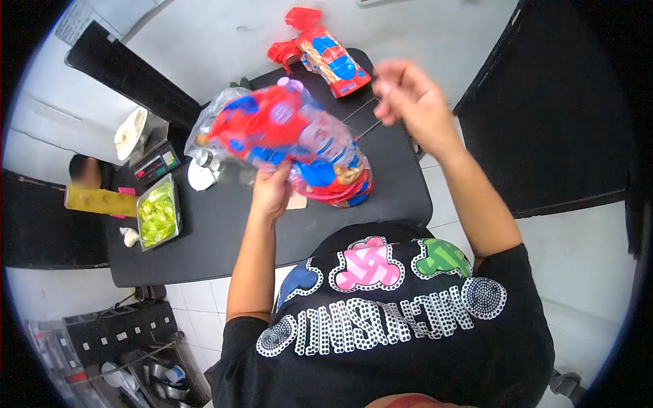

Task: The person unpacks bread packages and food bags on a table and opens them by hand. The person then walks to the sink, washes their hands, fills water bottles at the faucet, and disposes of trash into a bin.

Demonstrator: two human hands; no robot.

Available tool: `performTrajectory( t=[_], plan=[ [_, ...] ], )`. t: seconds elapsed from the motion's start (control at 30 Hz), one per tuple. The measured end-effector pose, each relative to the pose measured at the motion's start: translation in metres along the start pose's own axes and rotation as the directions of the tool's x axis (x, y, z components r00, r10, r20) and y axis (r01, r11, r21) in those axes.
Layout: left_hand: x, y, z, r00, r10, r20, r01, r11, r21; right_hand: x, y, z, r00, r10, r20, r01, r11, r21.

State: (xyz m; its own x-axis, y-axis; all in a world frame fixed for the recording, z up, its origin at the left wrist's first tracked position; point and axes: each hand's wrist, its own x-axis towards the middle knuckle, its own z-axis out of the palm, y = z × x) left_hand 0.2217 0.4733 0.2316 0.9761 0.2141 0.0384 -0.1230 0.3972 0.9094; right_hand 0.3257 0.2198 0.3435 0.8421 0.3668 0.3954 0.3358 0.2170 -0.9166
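My left hand (pixel 272 190) grips the side of a red and blue printed plastic bread bag (pixel 320 146) held over the black table. The bag is partly see-through and slightly blurred, and something tan shows inside near its lower end. My right hand (pixel 411 92) is raised to the right of the bag, apart from it, with its fingers curled; whether something small is between them is too blurred to tell. Left of the bag, a clear plastic bag (pixel 207 122) and a clear jar (pixel 235 170) are partly hidden behind it.
Another red and blue bread bag (pixel 333 61) lies at the table's far edge. To the left are a tray of cut lettuce (pixel 158 212), a scale (pixel 158 165) bearing a bowl (pixel 130 134), and garlic (pixel 129 236). A person in yellow (pixel 98 199) is beyond the table's left side.
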Motion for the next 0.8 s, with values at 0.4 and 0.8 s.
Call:
performTrajectory(
  t=[0.4,0.8],
  plan=[
    [-0.003,-0.024,-0.02,0.984,-0.084,0.156,0.057,0.984,0.17,-0.062,0.145,0.018,0.576,0.732,0.364,-0.802,0.591,0.08],
    [0.012,0.061,0.05,0.998,0.031,0.056,-0.053,0.89,0.454,-0.021,0.018,-0.005,0.989,0.145,0.022,-0.131,0.942,-0.309]
  ],
)
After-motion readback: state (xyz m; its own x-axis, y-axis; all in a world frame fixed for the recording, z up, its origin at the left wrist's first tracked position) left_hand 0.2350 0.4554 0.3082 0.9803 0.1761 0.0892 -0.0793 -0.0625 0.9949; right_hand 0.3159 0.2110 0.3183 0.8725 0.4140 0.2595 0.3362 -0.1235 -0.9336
